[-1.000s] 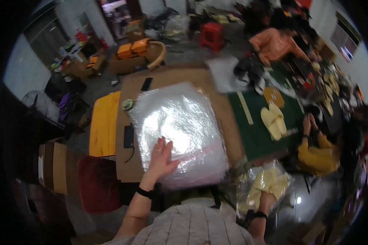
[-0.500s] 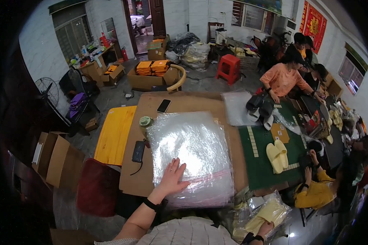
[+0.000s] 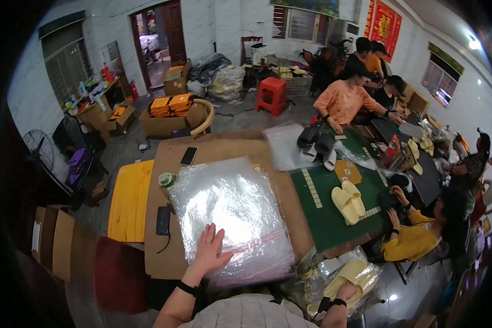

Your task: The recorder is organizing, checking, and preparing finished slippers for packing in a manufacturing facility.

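Observation:
A stack of clear plastic bags [image 3: 224,191] with pink sealing strips lies on the brown tabletop in front of me. My left hand [image 3: 209,249] rests flat on its lower left part, fingers stretched out, holding nothing. At the lower right, below the table edge, is a pair of pale yellow slippers [image 3: 355,269] among clear plastic wrapping [image 3: 322,266]. My right hand [image 3: 345,291] is closed at the near end of these slippers; its fingertips are partly hidden.
A green mat [image 3: 325,232] bears another pair of yellow slippers [image 3: 344,205] and dark shoes [image 3: 317,139]. A phone [image 3: 188,156], a green-lidded bottle [image 3: 167,179] and a black cable device [image 3: 163,220] lie left of the bags. People work along the right side, one in a yellow top [image 3: 413,240].
My view has turned to the right, so the room has shifted left. My right hand has moved farther over the yellow slippers. My left hand stays flat on the bags.

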{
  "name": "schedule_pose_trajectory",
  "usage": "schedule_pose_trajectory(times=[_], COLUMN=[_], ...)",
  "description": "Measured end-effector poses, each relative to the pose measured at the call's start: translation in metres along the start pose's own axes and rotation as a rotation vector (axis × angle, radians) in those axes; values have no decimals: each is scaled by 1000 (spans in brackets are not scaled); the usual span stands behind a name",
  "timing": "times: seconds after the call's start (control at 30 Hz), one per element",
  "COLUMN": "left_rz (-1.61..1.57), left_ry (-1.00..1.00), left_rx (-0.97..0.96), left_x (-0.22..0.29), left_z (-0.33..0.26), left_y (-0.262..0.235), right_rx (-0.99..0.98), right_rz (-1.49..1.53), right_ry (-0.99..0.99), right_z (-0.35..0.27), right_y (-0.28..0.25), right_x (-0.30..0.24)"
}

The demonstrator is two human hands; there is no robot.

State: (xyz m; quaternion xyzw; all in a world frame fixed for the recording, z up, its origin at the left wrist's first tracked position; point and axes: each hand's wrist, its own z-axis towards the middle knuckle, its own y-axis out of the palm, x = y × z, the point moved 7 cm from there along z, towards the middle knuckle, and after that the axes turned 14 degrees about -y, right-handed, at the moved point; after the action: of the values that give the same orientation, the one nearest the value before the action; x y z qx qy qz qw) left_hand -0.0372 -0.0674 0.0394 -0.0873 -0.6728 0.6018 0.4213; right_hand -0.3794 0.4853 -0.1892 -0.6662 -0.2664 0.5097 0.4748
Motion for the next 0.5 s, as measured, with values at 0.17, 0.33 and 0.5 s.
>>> schedule_pose_trajectory(times=[0.17,0.33,0.5], left_rz=[13,12,27], left_ry=[-7,2,-39], left_rx=[0,-16,-37], left_x=[2,10,13], left_z=[4,6,6], left_y=[4,3,0], right_rx=[33,131,275], right_rz=[-32,184,96], right_ry=[-61,116,7], right_z=[-3,-15,-5], right_y=[-9,-53,-49], right_x=[-1,-17,-12])
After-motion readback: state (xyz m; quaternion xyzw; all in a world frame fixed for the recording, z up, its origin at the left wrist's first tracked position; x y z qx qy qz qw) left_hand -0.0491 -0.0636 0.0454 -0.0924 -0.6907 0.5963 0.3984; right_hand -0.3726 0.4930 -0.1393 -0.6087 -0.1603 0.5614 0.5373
